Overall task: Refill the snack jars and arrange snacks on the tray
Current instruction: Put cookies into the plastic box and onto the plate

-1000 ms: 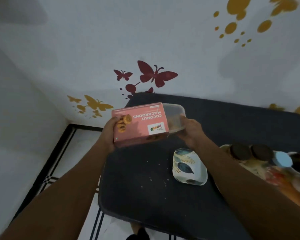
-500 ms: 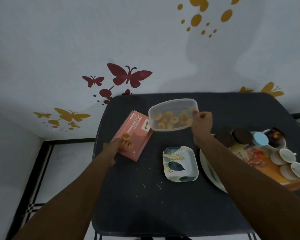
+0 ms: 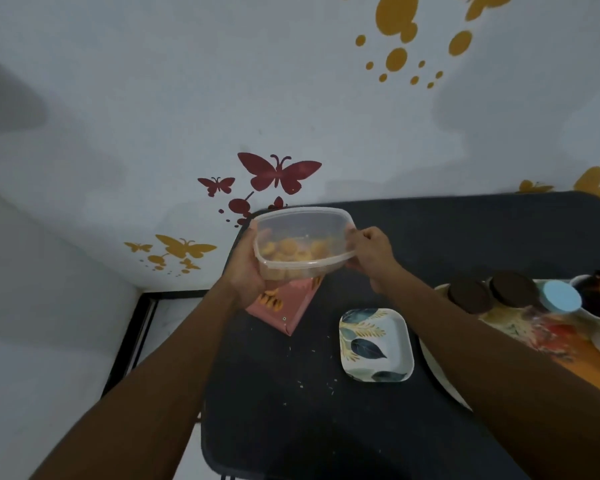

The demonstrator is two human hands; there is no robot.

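the tub (image 3: 303, 242) is held in the air over the box (image 3: 280, 308) at the table's (image 3: 326, 427) far left corner, tilted toward the camera, so macaroons (image 3: 286, 249) could be spilled if it is tipped further or the lid is pulled off sharply. the left hand (image 3: 245, 268) is curled under and around the tub's left end. at the tub's right rim, the lid edge is pinched by the right hand (image 3: 369, 252). the plate (image 3: 376, 344) and tray (image 3: 548, 336) lie to the right.

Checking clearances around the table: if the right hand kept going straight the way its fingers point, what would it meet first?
The right hand points leftward at the clear container it already holds; beyond that, likely the left hand, though depth is unclear.
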